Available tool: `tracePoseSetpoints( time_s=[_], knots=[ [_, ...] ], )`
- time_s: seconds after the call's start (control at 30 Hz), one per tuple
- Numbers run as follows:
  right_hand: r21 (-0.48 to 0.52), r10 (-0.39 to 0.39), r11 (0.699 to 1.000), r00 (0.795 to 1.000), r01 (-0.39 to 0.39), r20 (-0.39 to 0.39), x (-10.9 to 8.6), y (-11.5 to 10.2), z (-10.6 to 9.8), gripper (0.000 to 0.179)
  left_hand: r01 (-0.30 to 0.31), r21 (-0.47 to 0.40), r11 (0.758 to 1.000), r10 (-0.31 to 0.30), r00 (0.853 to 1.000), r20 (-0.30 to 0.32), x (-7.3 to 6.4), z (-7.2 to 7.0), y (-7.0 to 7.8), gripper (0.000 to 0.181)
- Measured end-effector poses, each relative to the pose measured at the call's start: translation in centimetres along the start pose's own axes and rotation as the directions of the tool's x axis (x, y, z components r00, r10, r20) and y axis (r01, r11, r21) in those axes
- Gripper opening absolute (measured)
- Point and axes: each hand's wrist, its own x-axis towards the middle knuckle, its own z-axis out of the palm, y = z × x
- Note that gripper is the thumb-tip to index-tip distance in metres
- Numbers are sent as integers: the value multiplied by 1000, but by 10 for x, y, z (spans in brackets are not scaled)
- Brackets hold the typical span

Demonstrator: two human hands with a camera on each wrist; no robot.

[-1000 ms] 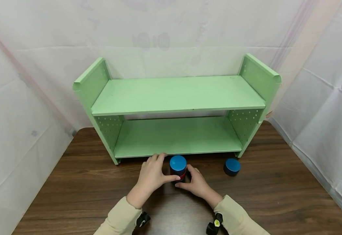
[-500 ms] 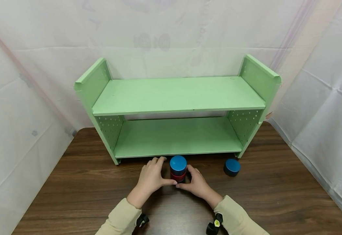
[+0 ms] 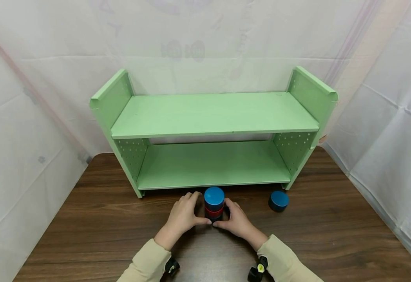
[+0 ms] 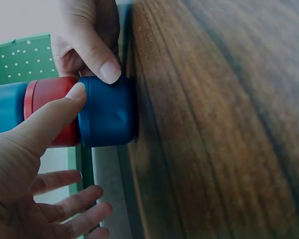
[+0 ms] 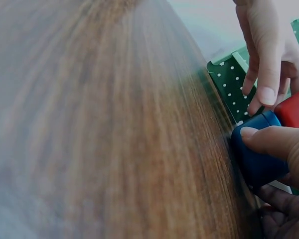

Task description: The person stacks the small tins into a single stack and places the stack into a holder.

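Three small round tins stand stacked on the table: a blue tin on top, a red tin in the middle and a dark blue tin at the bottom. My right hand grips the bottom tin, its thumb on the near side and its fingers round the far side. On the stack's other side is my left hand, with spread, loose fingers. Its thumb lies in front of the red tin in the left wrist view; whether it touches cannot be told.
Another blue tin stands alone on the wooden table to the right. Right behind the stack is a green two-tier shelf with perforated side panels. White sheeting hangs behind and at both sides.
My left hand has drawn back slightly toward me, its thumb sliding down off the red tin, which shows more fully. The right hand and the stack have hardly moved.
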Motion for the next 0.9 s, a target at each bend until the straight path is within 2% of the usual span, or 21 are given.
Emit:
tracePoseSetpoints(
  time_s=[0.23, 0.47, 0.7, 0.9],
  knots=[
    [16, -2, 1000, 1000, 2, 3, 0, 1, 0, 60, -45, -19, 999, 46, 999, 21, 2, 6, -3, 75],
    [21, -1, 1000, 1000, 1, 3, 0, 2, 0, 61, -46, -66, 997, 47, 999, 21, 3, 12, -6, 70],
    [17, -8, 1000, 1000, 8, 1, 1, 3, 0, 59, -36, -93, 995, 40, 999, 36, 4, 14, -7, 72],
    [19, -3, 1000, 1000, 3, 1, 1, 3, 1, 59, -57, -113, 992, 63, 997, 46, 5, 17, -7, 69]
  ],
)
